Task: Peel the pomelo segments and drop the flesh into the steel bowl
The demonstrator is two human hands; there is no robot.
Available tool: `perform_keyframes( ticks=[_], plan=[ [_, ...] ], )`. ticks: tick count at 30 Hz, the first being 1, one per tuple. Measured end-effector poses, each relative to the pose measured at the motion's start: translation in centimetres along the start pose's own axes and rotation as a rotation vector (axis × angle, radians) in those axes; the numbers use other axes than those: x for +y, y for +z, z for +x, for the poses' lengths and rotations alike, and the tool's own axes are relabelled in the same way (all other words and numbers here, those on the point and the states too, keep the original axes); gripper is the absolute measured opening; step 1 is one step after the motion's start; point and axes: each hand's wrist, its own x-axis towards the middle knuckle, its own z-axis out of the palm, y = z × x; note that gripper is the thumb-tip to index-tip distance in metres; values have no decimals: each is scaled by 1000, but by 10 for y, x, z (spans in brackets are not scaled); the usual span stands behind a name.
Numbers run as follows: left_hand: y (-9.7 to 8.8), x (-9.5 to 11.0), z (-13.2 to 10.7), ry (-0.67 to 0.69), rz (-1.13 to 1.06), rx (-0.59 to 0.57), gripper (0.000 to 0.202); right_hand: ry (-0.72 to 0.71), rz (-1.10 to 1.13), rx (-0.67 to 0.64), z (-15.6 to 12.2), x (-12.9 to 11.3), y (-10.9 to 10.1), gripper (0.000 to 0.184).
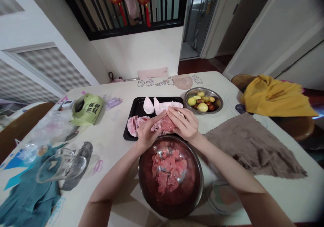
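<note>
Between my two hands is a piece of peeled pomelo point(165, 124) with pink-red flesh, held above the far rim of a metal bowl. My left hand point(148, 130) grips it from the left, and my right hand point(186, 122) closes over it from the right. The metal bowl point(197, 186) holds loose chunks of pomelo pulp point(169, 169). Under and beyond my hands lies a black tray point(129, 119). On it are thick white rind pieces point(148, 105) and, at the left, pinkish pomelo segments point(134, 125). My fingers partly hide the held piece.
A smaller bowl point(219, 105) of yellow and brown fruit stands right of the tray. A brown cloth point(253, 146) covers the right side. At left are a green bag point(89, 108), a clear pitcher point(57, 168) and a teal cloth point(32, 200). A glass dish point(224, 198) sits right of the bowl.
</note>
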Motion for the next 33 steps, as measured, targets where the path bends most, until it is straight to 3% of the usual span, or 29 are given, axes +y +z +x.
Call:
perform_keyframes(
  ticks=[2, 5, 9, 14, 20, 26, 33],
  plan=[
    [7, 8, -3, -109, -7, 51, 43, 16, 41, -13, 1, -3, -2, 48],
    [13, 14, -5, -286, -114, -25, 48, 46, 103, -30, -1, -5, -3, 47],
    [9, 11, -4, -324, -88, -92, 46, 55, 90, -43, -3, -2, -3, 42],
    [0, -7, -1, -152, 69, -270, 52, 3, 50, -46, -4, 3, 1, 42],
    [-8, -23, 5, 137, 141, -354, 53, -14, 50, -86, -10, 5, 4, 43],
    [-20, -27, 13, 210, 203, -430, 52, -42, 41, -131, -9, 7, 3, 43],
    [-27, -42, 13, 194, 255, -510, 54, -47, 19, -232, -10, 9, 7, 38]
  ],
)
